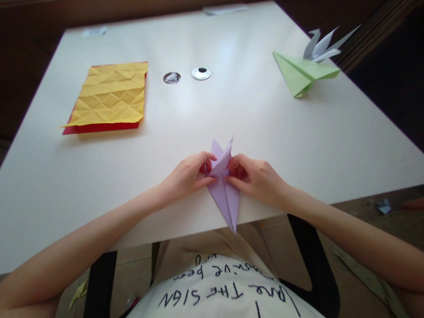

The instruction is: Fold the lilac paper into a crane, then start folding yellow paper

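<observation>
A folded sheet of purple origami paper (226,198) lies at the table's near edge, its long point reaching over that edge towards me. Two narrower tips stick up at its far end, one crossing in front of the other. My left hand (195,170) pinches the paper's left side between thumb and fingers. From the right, my right hand (251,176) grips the opposite side with its thumb on top and its fingers curled. A centre slit runs down the lower half of the paper.
On the white table (228,110), creased yellow paper (111,95) rests over red paper (102,128) at left. A green paper plane (303,73) and a grey paper crane (319,46) stand at far right. Two round cable holes, one with a metal ring (201,73), sit behind my hands.
</observation>
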`<state>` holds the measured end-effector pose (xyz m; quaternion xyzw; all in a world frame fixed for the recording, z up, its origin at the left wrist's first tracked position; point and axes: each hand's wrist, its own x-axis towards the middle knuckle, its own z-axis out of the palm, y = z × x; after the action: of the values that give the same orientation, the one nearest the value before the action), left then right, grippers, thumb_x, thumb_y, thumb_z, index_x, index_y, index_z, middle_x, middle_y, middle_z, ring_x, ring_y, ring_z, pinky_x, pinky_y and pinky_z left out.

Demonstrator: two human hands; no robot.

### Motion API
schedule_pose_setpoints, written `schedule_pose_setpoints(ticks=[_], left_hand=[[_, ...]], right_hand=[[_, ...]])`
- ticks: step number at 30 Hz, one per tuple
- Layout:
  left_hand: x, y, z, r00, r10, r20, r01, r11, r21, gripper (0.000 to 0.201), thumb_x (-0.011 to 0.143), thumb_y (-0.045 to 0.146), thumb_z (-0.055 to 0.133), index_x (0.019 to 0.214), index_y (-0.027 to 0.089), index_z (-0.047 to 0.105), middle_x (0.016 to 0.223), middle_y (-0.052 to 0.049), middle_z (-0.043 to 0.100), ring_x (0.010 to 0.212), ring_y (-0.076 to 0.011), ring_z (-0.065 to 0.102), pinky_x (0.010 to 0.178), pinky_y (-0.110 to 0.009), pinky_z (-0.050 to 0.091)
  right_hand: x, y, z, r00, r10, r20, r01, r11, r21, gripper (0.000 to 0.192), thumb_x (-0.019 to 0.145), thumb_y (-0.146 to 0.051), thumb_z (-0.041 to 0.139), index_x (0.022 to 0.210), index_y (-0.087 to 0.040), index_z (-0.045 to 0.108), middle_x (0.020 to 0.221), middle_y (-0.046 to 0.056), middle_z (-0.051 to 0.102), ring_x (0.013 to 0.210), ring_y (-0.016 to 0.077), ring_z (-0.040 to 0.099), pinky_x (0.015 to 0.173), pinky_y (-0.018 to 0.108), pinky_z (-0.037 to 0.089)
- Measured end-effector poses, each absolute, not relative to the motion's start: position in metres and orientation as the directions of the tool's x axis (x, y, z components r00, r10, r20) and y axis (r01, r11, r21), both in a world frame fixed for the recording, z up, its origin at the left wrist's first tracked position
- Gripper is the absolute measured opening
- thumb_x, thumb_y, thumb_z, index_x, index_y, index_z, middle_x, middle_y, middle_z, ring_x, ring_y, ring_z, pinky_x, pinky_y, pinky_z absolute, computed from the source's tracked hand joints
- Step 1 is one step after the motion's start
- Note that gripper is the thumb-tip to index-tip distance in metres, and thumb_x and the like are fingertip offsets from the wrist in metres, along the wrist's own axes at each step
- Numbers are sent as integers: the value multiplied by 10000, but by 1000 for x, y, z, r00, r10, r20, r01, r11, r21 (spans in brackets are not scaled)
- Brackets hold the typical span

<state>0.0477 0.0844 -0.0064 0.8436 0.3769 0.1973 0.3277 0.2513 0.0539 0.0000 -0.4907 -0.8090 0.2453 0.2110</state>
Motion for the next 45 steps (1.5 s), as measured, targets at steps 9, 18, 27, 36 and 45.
schedule_pose_setpoints(ticks=[9, 18, 27, 36, 45], left_hand=[[54, 92, 9, 667, 743, -46, 525, -426, 737, 41, 715, 171, 604, 713, 157, 566, 644, 49, 494, 600, -89, 437, 579, -206, 341], [60, 97, 8, 639, 760, -118, 542, -336, 770, 234, 699, 240, 598, 537, 149, 456, 549, 57, 415, 542, -74, 378, 509, -207, 268], [61, 102, 10, 633, 760, -148, 567, -324, 758, 279, 675, 277, 624, 529, 161, 416, 511, 70, 382, 510, -70, 344, 485, -210, 242], [65, 100, 8, 555, 822, -123, 596, -290, 749, 268, 710, 289, 597, 521, 154, 464, 505, 65, 387, 514, -72, 338, 500, -215, 253], [64, 108, 3, 519, 820, -241, 312, 80, 947, 302, 720, 405, 648, 868, 149, 709, 870, -43, 698, 745, -162, 602, 645, -244, 445]], right_hand=[[257, 34, -11, -586, 704, 401, 628, 708, -324, 163, 877, -129, 463, 895, -124, 624, 888, 106, 635, 816, 181, 567, 727, 307, 495], [260, 28, -12, -648, 624, 436, 622, 764, -170, 220, 883, -94, 430, 990, -126, 620, 941, 102, 641, 842, 181, 556, 729, 325, 523], [259, 24, -7, -705, 534, 467, 583, 811, -48, 226, 867, -70, 468, 1024, -86, 629, 1039, 116, 673, 974, 216, 612, 809, 348, 549], [258, 24, -7, -729, 486, 481, 566, 824, 26, 222, 860, -54, 476, 992, -87, 653, 1029, 90, 691, 949, 210, 635, 758, 325, 570], [257, 24, -6, -735, 479, 479, 561, 827, 34, 237, 864, -46, 455, 949, -109, 666, 980, 89, 700, 949, 207, 636, 768, 334, 569]])
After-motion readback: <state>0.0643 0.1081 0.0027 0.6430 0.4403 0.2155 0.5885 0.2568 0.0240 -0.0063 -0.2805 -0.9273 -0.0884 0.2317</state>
